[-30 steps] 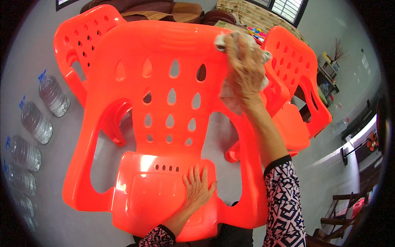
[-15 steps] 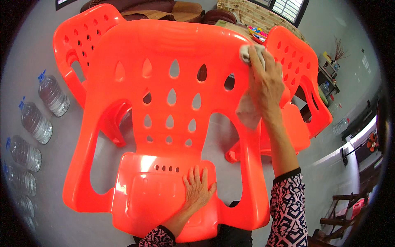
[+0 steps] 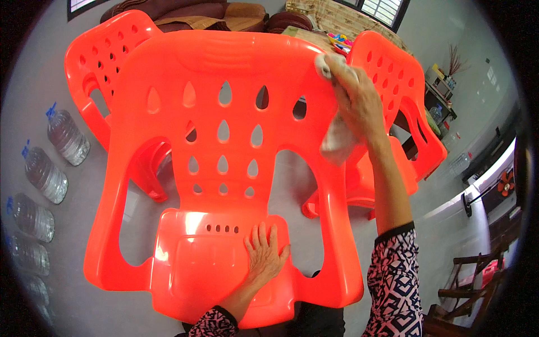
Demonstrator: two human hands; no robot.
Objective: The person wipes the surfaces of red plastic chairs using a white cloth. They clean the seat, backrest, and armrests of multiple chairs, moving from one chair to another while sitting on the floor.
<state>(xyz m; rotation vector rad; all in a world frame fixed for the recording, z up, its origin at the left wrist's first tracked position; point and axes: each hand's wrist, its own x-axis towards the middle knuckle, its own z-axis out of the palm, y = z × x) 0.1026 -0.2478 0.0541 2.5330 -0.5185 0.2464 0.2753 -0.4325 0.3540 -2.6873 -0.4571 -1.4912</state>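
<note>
A red-orange plastic armchair [image 3: 236, 178] stands on the grey floor [image 3: 140, 224], facing the person, with its backrest upright and pierced by drop-shaped holes. The left hand [image 3: 265, 254] lies flat on the seat's right side, its fingers slightly spread. The right hand [image 3: 362, 106] holds a pale cloth [image 3: 338, 137] against the backrest's upper right edge, fingers bent over the bunched top (their tips are partly hidden) while the rest hangs below. Two similar chairs stand behind, left [image 3: 84, 45] and right [image 3: 401, 168]; clear bottles [image 3: 67, 136] line the floor at left.
</note>
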